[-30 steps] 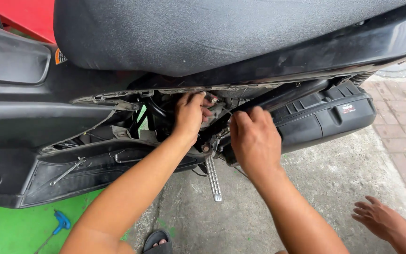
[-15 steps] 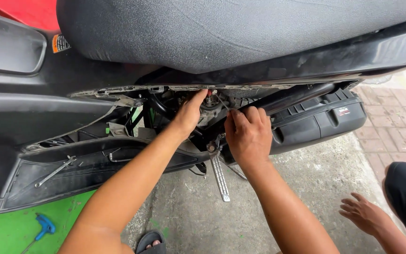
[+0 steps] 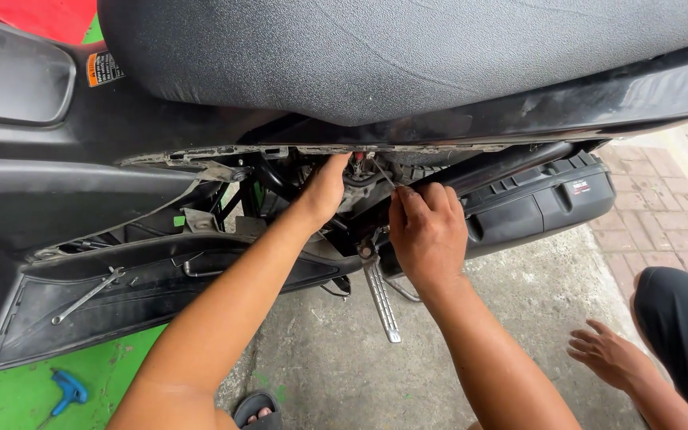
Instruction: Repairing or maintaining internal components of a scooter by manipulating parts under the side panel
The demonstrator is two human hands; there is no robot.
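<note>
My head camera is looking steeply down from close above, facing the scooter's seat at twelve o'clock and concrete floor toward six.

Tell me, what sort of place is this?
Probably an outdoor or roadside repair spot for scooters: a scooter with its side panel off, a wrench resting on its footboard, and bare concrete ground beside brick paving.

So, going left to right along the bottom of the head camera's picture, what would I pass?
Blue T-handled tool on the green floor → sandalled foot → folding footpeg hanging from the scooter → another person's hand resting on the concrete → that person's dark trouser knee.
</note>
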